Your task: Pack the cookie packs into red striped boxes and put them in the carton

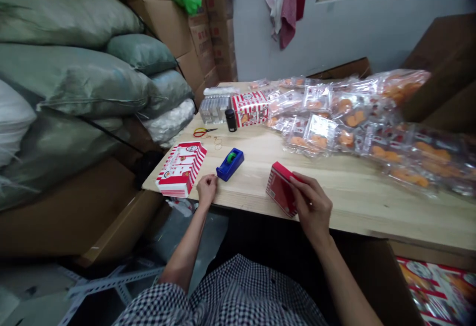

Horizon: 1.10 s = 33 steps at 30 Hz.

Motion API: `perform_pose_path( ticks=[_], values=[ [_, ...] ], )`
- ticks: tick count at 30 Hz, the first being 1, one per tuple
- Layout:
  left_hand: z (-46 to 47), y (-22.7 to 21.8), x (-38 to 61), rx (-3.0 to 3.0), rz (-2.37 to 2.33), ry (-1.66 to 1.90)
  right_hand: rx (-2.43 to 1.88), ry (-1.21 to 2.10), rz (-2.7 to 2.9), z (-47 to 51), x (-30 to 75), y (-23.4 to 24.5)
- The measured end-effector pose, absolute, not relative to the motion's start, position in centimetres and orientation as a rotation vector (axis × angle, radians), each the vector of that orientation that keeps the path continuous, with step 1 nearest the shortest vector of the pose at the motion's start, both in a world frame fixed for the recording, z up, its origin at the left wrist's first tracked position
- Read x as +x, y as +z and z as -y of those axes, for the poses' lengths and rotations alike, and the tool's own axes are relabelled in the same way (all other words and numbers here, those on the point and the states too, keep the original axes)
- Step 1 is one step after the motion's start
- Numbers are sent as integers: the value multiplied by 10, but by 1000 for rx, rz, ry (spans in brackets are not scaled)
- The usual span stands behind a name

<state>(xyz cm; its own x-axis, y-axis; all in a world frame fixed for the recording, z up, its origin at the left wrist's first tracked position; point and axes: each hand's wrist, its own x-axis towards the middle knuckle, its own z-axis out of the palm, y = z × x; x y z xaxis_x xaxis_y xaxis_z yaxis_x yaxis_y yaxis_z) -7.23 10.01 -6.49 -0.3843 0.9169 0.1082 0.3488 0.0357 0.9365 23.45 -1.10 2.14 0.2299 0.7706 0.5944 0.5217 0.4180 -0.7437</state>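
My right hand (314, 204) grips a small red and white striped cardboard box (281, 190), tilted, at the front edge of the table. My left hand (207, 187) is closed, its fingertips pinched together just beside the front end of a blue tape dispenser (230, 165) with a green core. Whatever may be between those fingertips is too small to make out. Left of this hand lies a stack of flat red and white printed cartons (181, 169).
Scissors (204, 132), loose rubber bands (217, 142), a black bottle (231, 120), a striped carton (250, 109) and clear plastic cases (216, 105) stand at the back left. Clear packs with orange pieces (345, 118) cover the right side. Stuffed sacks (92, 78) rise at left.
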Motion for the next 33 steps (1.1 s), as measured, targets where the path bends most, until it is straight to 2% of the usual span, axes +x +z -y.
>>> perform_pose_path(
  ticks=[5,11,17,23,33],
  values=[
    [-66,-13,-16,1381,-1574,1380,-1256,201,1421,9,234,23],
    [-33,43,87,1163,-890,1270,-1300,180,1404,12,227,20],
    [-35,35,107,897,-794,1161,-1349,211,1286,12,225,11],
    [-32,24,108,823,-793,1154,-1311,46,1624,11,235,19],
    [-16,74,85,975,-817,1269,-1350,234,1356,7,231,14]
  ],
)
